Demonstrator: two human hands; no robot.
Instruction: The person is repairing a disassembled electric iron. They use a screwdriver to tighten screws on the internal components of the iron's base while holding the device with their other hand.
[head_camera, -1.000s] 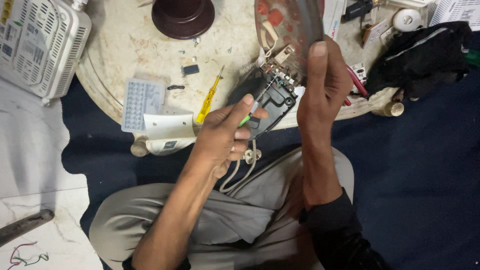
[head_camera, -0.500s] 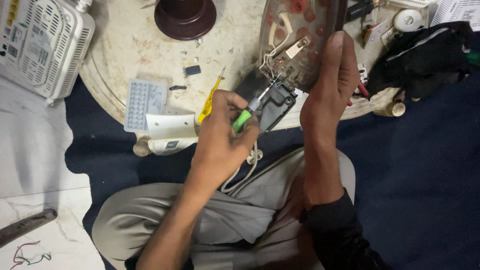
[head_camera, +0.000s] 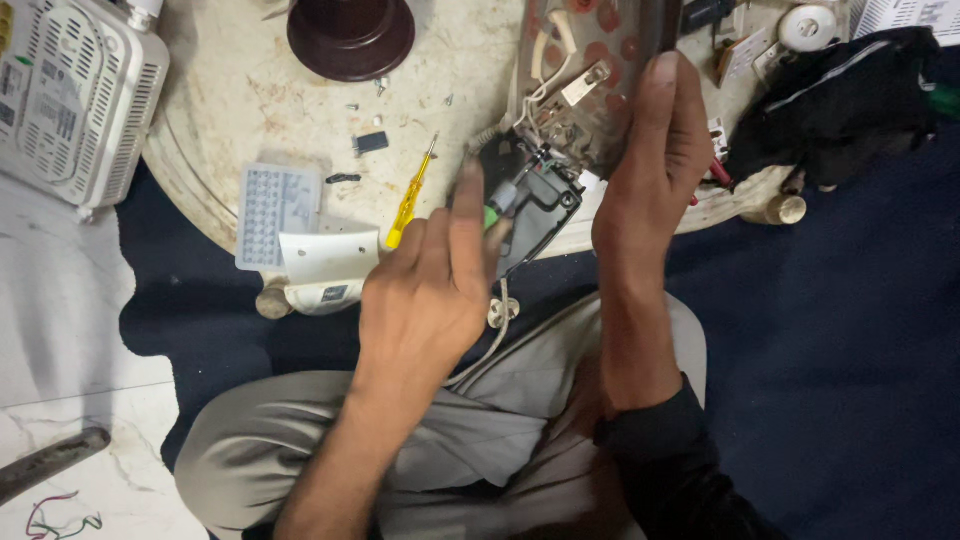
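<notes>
My right hand (head_camera: 648, 170) grips an opened appliance (head_camera: 585, 95), a metal plate with reddish spots, white wires and a dark plastic housing (head_camera: 540, 205) at its lower end. It is held upright over the edge of the round table (head_camera: 240, 100). My left hand (head_camera: 430, 285) is closed around a green-handled screwdriver (head_camera: 493, 212), whose tip is pressed into the dark housing. A white cord (head_camera: 495, 330) hangs from the appliance down onto my lap.
On the table lie a yellow-handled screwdriver (head_camera: 410, 195), a grey perforated cover (head_camera: 277, 212), a white plastic piece (head_camera: 328, 257), a dark round base (head_camera: 350, 35) and small screws. A white vented box (head_camera: 75, 95) sits left. A black cloth (head_camera: 840, 100) lies right.
The appliance has shifted up and to the right in my right hand. My left hand has followed it and turned, keeping the green screwdriver at the dark housing.
</notes>
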